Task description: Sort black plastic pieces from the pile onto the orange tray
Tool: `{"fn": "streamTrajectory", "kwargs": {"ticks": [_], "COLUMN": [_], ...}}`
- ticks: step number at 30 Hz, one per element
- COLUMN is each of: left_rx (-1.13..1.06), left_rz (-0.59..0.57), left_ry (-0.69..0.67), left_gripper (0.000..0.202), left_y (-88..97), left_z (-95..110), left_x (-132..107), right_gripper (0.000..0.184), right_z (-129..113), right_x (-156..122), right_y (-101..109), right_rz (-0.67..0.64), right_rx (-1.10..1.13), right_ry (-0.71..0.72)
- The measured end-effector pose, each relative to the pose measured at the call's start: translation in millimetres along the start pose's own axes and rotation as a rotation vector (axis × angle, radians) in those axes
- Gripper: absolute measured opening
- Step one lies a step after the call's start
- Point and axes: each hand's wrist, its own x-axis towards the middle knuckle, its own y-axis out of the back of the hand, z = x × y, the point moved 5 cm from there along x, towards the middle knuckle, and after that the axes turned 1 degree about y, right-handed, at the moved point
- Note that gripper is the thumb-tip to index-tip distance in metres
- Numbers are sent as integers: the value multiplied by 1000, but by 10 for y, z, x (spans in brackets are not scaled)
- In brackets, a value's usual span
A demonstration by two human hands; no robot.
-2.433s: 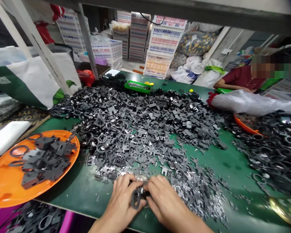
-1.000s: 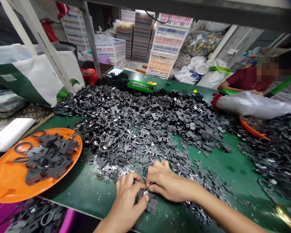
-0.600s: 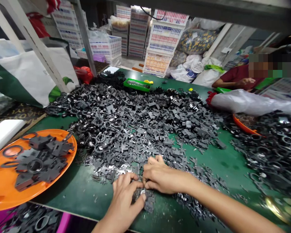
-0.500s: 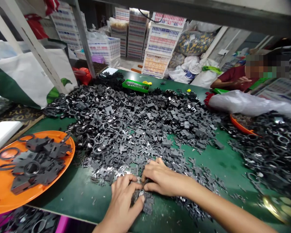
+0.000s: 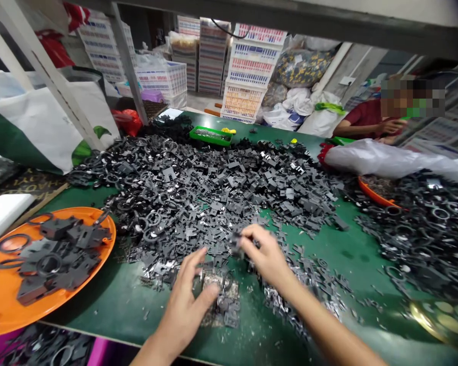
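Note:
A wide heap of dark grey forked parts and black rings [image 5: 213, 193] covers the green-topped workbench [image 5: 351, 254]. My right hand [image 5: 261, 251] reaches over the heap's near edge, its fingertips pinching a small dark part [image 5: 235, 241], which is blurred. My left hand [image 5: 183, 305] is open and holds nothing. Its fingers are spread just left of a small loose pile of grey parts and silvery scraps [image 5: 221, 300], nearly touching it.
To the left, an orange round tray [image 5: 7, 290] holds black blocks and rings. Black rings are piled at the right [image 5: 416, 239], beside a white plastic bag [image 5: 385, 160]. A person in a dark red shirt [image 5: 361, 119] works across the bench. Stacked crates [image 5: 248, 76] stand behind.
My hands have come apart from the small pile. The right hand has moved up and away over the heap, and the left has opened and drawn back toward me.

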Motion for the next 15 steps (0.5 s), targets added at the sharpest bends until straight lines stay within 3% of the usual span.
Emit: {"fn": "streamTrajectory", "kwargs": {"ticks": [3, 5, 9, 12, 15], "left_rx": [-98, -53, 207, 403, 574], "left_rz": [-147, -206, -310, -389, -466], "left_ry": [-149, -197, -204, -211, -220], "left_gripper": [38, 33, 41, 40, 44], "left_y": [-53, -58, -23, -48, -131], "left_z": [242, 349, 397, 397, 391], "left_x": [59, 28, -109, -174, -178], "right_gripper": [15, 14, 23, 18, 16], "right_z": [-296, -343, -126, 59, 80], "right_x": [-338, -528, -834, -1017, -1129], "right_y": [-108, -129, -30, 19, -14], "right_rz": [18, -21, -67, -65, -102], "right_rx": [336, 360, 209, 175, 139], "right_ry": [36, 43, -55, -175, -176]}}
